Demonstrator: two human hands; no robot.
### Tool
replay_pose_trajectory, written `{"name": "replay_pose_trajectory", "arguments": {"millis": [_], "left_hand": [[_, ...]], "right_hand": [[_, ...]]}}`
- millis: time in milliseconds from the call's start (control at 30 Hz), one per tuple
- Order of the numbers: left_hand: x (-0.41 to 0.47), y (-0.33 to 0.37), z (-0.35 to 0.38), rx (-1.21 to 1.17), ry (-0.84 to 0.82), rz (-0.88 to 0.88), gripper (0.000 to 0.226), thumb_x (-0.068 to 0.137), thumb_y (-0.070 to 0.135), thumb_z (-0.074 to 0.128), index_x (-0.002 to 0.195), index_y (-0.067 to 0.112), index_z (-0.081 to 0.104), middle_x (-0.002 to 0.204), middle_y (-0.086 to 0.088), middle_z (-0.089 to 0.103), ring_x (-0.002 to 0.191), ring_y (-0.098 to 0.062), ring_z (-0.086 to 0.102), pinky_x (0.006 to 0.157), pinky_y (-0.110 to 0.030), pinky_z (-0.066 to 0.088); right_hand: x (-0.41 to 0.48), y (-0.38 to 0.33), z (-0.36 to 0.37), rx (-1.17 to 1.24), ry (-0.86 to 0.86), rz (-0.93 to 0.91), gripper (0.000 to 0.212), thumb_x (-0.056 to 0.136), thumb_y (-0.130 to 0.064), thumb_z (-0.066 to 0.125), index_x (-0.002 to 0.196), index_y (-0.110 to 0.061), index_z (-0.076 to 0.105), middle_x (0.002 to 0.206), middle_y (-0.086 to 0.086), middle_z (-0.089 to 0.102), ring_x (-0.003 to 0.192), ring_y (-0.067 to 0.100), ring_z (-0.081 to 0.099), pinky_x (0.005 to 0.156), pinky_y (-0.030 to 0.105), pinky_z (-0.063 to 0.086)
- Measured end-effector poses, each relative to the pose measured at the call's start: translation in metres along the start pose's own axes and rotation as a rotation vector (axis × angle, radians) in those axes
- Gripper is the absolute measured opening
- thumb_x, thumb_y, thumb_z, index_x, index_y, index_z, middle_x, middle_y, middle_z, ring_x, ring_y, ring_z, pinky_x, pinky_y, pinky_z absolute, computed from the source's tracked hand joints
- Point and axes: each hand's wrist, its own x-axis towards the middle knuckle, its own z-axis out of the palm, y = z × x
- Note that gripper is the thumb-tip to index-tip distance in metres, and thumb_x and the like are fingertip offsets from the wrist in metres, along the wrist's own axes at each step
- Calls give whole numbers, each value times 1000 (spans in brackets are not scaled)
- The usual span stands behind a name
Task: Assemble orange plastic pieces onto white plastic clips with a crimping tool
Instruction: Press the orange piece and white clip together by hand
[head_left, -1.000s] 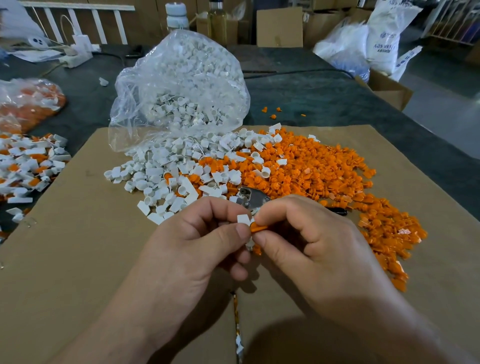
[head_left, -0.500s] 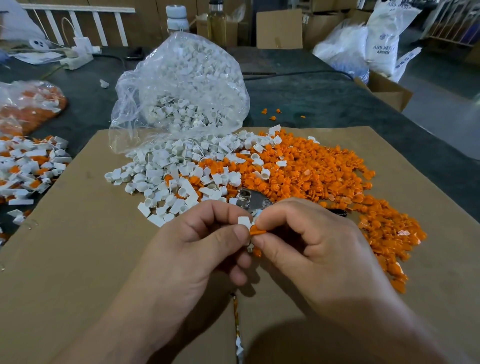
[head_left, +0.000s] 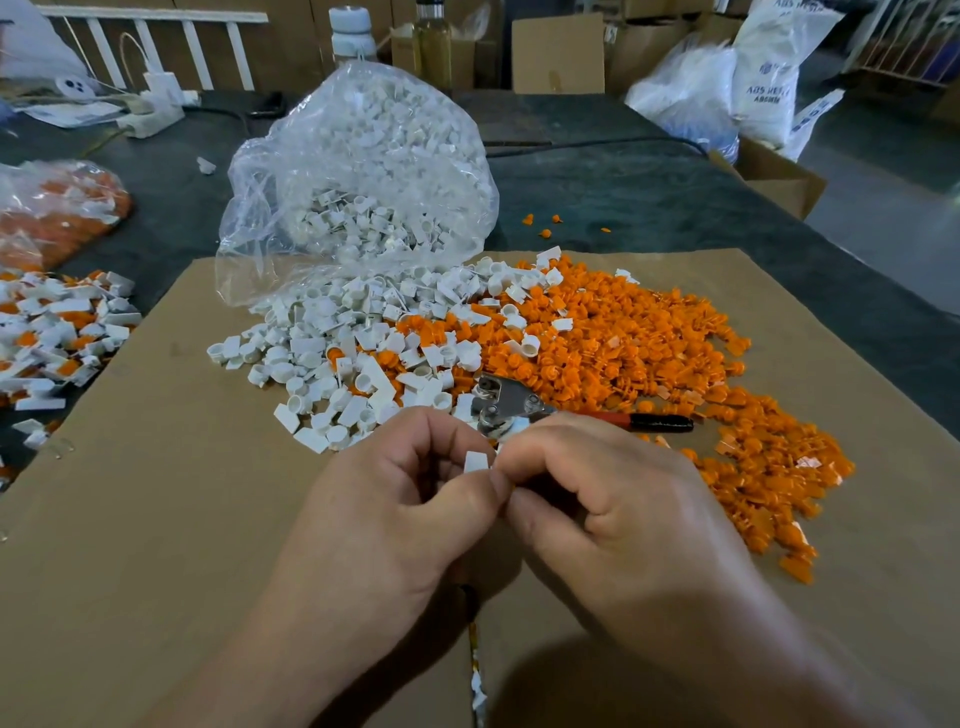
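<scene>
Left hand (head_left: 395, 512): pinches white clip (head_left: 475, 461) with thumb and forefinger.
Right hand (head_left: 618, 514): curled, tips touching left thumb; anything held, cannot tell.
Crimping tool (head_left: 511, 401): at 12 o'clock, just beyond hands, on cardboard (head_left: 156, 519).
Orange pieces (head_left: 649, 353): heap at 1 o'clock.

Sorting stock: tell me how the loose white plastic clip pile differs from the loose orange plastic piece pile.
The white plastic clip pile spills from a clear plastic bag; the orange plastic piece pile lies bagless. The white pile sits left, the orange pile right, reaching nearer. Both rest on the brown cardboard sheet, mixing where they meet.
</scene>
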Motion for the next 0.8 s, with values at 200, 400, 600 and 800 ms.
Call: {"name": "replay_pose_trajectory", "arguments": {"millis": [200,400,600,800], "left_hand": [[-1,-1,0,-250,-61,-41,32,65,41,83,87,20,74,67,-9,65,53,-22,59,53,-43,57],[1,5,-4,-345,-126,-73,16,72,21,82,87,18,77,68,-10,66,56,-16,63,51,-24,52],[7,4,-8,-286,-43,-124,21,68,26,85,86,19,76,65,-10,66,55,-19,61,50,-23,50],[8,1,-12,-322,-34,-168,21,68,23,85,88,19,77,70,-8,67,59,-17,62,50,-24,51]], "right_hand": [[2,2,-4,72,51,34,8,87,-31,61,93,-37,62,92,-21,61,92,0,60,71,18,49],[2,3,-10,75,69,23,9,87,-33,63,95,-37,61,93,-20,60,89,3,59,70,18,46],[4,19,-22,-335,-8,106,36,91,-42,59,125,-34,50,122,-18,49,116,6,42,93,18,37],[6,30,-30,-634,-373,303,77,76,-76,20,145,-43,18,144,-18,29,132,13,22,108,37,25]]}}
